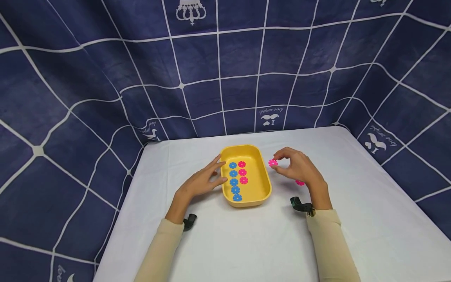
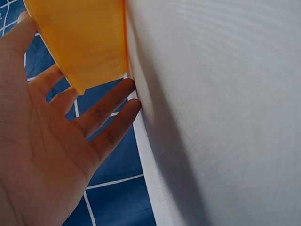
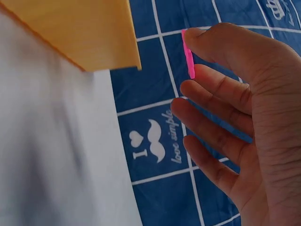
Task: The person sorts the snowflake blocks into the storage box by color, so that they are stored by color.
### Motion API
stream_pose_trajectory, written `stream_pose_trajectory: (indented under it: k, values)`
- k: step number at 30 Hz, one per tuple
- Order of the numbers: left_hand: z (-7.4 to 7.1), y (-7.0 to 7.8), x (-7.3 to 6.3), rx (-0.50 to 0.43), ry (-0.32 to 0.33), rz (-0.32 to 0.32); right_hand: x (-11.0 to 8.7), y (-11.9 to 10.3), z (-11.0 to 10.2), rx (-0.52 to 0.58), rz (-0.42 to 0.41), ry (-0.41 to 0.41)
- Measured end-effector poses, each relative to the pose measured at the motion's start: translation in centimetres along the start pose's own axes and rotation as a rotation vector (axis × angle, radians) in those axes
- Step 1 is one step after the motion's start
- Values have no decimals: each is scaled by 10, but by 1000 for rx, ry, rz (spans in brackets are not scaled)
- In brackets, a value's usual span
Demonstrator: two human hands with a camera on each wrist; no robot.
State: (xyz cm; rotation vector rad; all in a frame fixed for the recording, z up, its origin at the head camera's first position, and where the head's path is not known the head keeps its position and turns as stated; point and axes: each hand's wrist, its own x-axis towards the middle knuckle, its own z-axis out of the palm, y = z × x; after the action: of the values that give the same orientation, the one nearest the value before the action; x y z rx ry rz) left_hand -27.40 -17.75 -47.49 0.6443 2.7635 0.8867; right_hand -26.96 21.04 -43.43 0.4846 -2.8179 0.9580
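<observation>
In the head view a yellow tray holds a column of several blue snowflake discs on its left. Beside them, 3 pink discs form a shorter column. My left hand rests at the tray's left rim, fingers extended; in the left wrist view thumb and fingers touch the tray's side. Right of the tray, my right hand pinches a pink snowflake disc between thumb and fingertip. The right wrist view shows this disc edge-on, the other fingers loosely bent.
Another pink disc lies on the white tablecloth, partly hidden under the right wrist. A dark blue curtain with white lines stands behind and at both sides of the table.
</observation>
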Motion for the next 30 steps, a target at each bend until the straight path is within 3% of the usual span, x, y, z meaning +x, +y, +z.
stream_pose_trajectory:
  k: [8, 26, 30]
  values:
    - [0, 1, 1, -13, 1, 7, 4, -12, 9, 7, -66, -4]
    - [-1, 1, 0, -20, -4, 30, 13, -40, 31, 16, -101, -71]
    - [-1, 0, 0, -7, 6, 25, 14, -46, 36, 2, -140, -81]
